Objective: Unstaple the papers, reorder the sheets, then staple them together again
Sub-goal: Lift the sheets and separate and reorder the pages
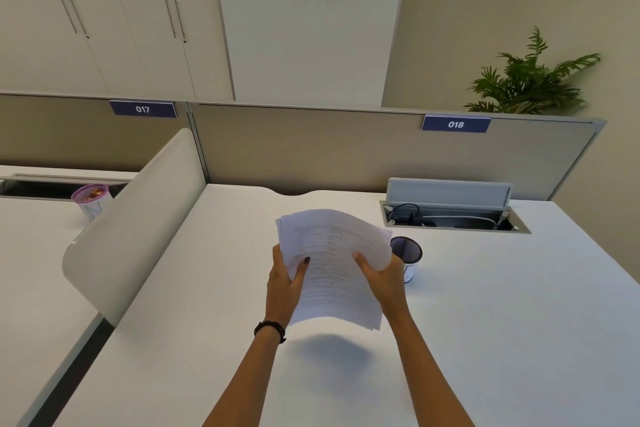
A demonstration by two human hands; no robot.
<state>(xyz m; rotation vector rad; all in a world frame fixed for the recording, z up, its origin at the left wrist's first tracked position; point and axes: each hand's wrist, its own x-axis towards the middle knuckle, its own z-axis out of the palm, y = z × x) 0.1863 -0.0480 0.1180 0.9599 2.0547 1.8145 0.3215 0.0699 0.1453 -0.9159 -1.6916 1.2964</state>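
I see both hands closed on the stack of papers (pixel 332 263), which is lifted clear of the bench (pixel 485 322) and casts a soft shadow on the white top below it. My left hand (pixel 284 282) has its grip on the left edge, thumb pressed on the printed top sheet and fingers hidden behind. My right hand (pixel 381 276) has its grip on the right edge in the same way, thumb on top, where the upper sheets curl over toward it. The sheets are slightly fanned at the top and at the lower right corner; I cannot tell whether a staple holds them. A dark bracelet (pixel 270 329) circles the left wrist.

Just beyond the right hand a mesh pen cup (pixel 408 253) stands upright on the bench, partly hidden by the papers. Farther back an open cable tray (pixel 453 218) is set into the bench top, its lid raised. A curved white divider (pixel 138 229) stands along the left side, with a pink cup (pixel 91 198) on the neighbouring bench beyond it. The back partition carries the labels 017 (pixel 142 109) and 018 (pixel 455 124), and a plant (pixel 530 80) rises behind it.
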